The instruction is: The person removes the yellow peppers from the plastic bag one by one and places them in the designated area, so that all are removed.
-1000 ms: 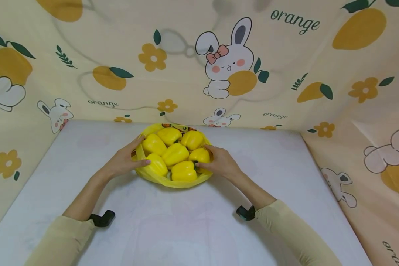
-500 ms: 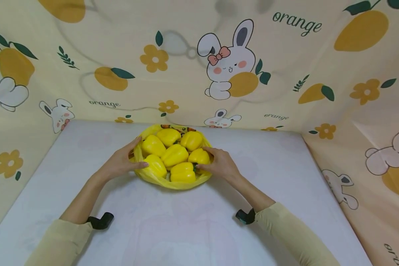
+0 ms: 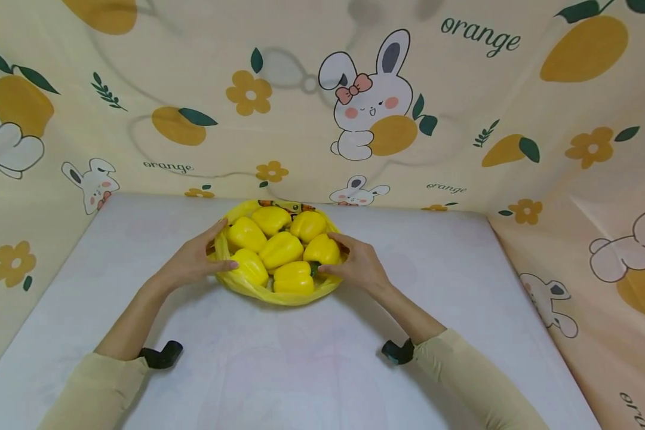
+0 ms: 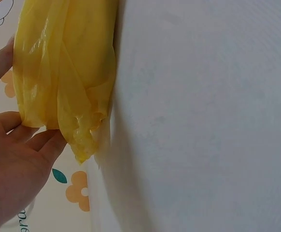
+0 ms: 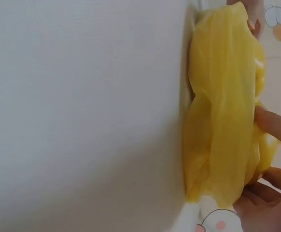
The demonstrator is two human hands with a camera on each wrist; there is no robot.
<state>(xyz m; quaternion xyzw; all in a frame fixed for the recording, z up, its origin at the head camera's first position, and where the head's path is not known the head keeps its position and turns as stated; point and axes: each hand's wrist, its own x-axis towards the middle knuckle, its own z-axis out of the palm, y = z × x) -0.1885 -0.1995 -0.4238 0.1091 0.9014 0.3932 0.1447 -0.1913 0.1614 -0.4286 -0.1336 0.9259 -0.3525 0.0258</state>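
A yellow plastic bag, its rim spread round and low, stands at the back of the table. Several yellow bell peppers lie inside, and the nearest one on the right shows a dark green stem. My left hand holds the bag's left side, thumb at the rim and fingers against the outer wall. On the opposite side, my right hand grips the edge, its thumb reaching inside by the stem. The left wrist view shows the bag's crumpled outside with fingers partly behind it.
The white tabletop extends in front of the bag and to both sides. Close behind the bag rises a cream cloth backdrop printed with rabbits and oranges. A black wrist camera sits at the left cuff, another wrist camera at the right.
The bag and its peppers have shifted very slightly to the left, my left hand with them. Both hands keep their places at the bag's sides.
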